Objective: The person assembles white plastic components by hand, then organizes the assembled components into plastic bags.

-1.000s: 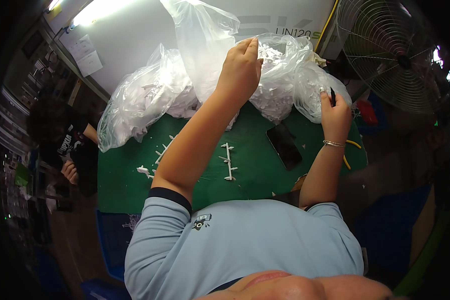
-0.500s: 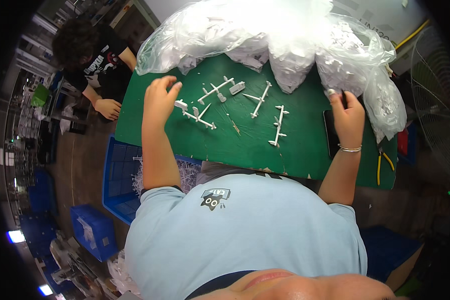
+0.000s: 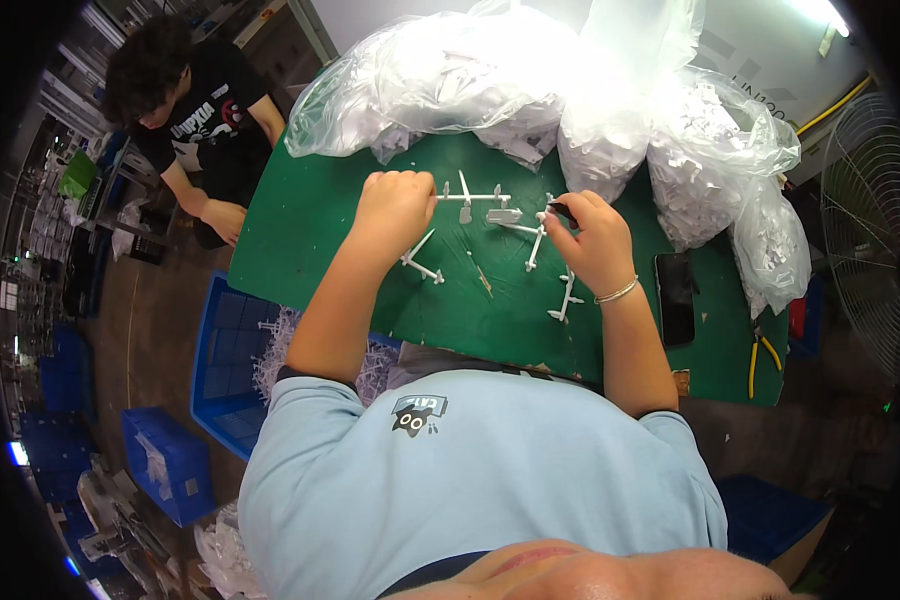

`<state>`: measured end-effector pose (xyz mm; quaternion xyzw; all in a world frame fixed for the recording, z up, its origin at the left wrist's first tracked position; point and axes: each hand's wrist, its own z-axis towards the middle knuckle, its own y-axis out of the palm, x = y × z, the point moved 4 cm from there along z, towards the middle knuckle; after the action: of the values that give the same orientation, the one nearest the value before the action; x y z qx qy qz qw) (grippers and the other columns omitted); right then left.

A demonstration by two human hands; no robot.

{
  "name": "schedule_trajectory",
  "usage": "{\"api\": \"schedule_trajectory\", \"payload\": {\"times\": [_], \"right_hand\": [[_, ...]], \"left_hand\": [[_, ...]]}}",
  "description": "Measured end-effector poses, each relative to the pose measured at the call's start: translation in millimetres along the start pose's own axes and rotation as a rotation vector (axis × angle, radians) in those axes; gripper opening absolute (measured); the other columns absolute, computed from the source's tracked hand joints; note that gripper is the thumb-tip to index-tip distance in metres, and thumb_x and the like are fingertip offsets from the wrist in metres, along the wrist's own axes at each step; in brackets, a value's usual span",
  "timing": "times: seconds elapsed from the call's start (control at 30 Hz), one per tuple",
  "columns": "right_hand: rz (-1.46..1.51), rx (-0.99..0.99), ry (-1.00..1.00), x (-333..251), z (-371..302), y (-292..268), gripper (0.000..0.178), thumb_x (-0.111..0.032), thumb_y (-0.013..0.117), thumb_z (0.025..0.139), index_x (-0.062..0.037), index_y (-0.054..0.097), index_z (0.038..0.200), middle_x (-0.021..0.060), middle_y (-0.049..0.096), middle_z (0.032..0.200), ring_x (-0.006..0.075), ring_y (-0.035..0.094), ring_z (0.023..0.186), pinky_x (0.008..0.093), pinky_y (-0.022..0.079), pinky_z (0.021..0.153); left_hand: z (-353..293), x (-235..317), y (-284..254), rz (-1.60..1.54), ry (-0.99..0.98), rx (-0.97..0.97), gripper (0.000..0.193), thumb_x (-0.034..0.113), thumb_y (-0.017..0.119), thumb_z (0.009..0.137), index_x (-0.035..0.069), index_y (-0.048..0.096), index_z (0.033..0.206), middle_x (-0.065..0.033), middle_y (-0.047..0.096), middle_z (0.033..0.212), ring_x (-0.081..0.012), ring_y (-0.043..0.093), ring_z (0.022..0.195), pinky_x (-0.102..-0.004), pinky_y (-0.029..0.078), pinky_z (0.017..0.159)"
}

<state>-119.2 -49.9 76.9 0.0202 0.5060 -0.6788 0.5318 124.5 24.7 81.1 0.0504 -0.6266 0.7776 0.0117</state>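
White moulded plastic sprues with thin pegs lie on a green tabletop. My left hand is closed at the left end of a sprue, which sticks out to the right of its fingers. My right hand pinches a small black object whose kind I cannot make out; its fingertips are by the top of a second sprue. Another sprue lies below the right wrist, and one more is partly covered by my left hand. A flat white piece lies between the hands.
Clear bags of white parts line the far edge. To the right are a black phone and yellow-handled pliers. A blue crate of sprues stands below the left edge. A co-worker is at the far left.
My left hand has moved right and closed on the sprue, which now lies level. My right hand has come left off the phone area, carrying the black object.
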Motion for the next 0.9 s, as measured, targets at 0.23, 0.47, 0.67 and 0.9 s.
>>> {"api": "schedule_trajectory", "payload": {"times": [0.23,0.47,0.67,0.9], "right_hand": [[0.195,-0.018,-0.111,-9.0,6.2,-10.4,0.022,-0.019,0.073,0.082,-0.0046,0.068,0.098,0.0062,0.058,0.075,0.0171,0.058,0.06,0.0301,0.045,0.055],[0.732,0.245,0.218,50.2,-10.4,-2.8,0.011,-0.01,0.067,0.089,0.0001,0.065,0.086,-0.0027,0.058,0.07,0.0038,0.047,0.061,0.0196,0.036,0.054],[0.727,0.315,0.264,47.7,-17.1,-4.2,0.01,-0.007,0.067,0.089,0.0001,0.063,0.083,-0.0048,0.056,0.07,0.001,0.046,0.062,0.0179,0.036,0.054],[1.0,0.032,0.112,37.9,-16.2,-1.0,0.036,-0.032,0.049,0.1,0.0009,0.062,0.097,-0.002,0.057,0.079,0.0039,0.044,0.067,0.0194,0.035,0.06]], "left_hand": [[26.5,62.0,-47.8,-0.525,0.31,0.254,0.01,0.008,0.066,0.084,0.001,0.064,0.092,-0.0111,0.064,0.08,-0.0259,0.062,0.076,-0.0352,0.049,0.072],[42.7,102.4,-4.8,-1.305,-0.077,0.542,0.031,0.023,0.062,0.095,-0.002,0.056,0.113,-0.0076,0.063,0.077,-0.0157,0.06,0.071,-0.0301,0.049,0.069],[40.1,127.9,44.4,-1.36,-0.057,0.182,0.022,0.023,0.05,0.102,0.002,0.053,0.1,-0.0004,0.059,0.081,-0.0052,0.05,0.071,-0.0219,0.042,0.061],[32.9,125.9,70.8,-1.696,-0.146,0.131,0.024,0.029,0.041,0.105,0.008,0.048,0.095,-0.0005,0.054,0.072,-0.005,0.047,0.065,-0.0209,0.04,0.059]]}}
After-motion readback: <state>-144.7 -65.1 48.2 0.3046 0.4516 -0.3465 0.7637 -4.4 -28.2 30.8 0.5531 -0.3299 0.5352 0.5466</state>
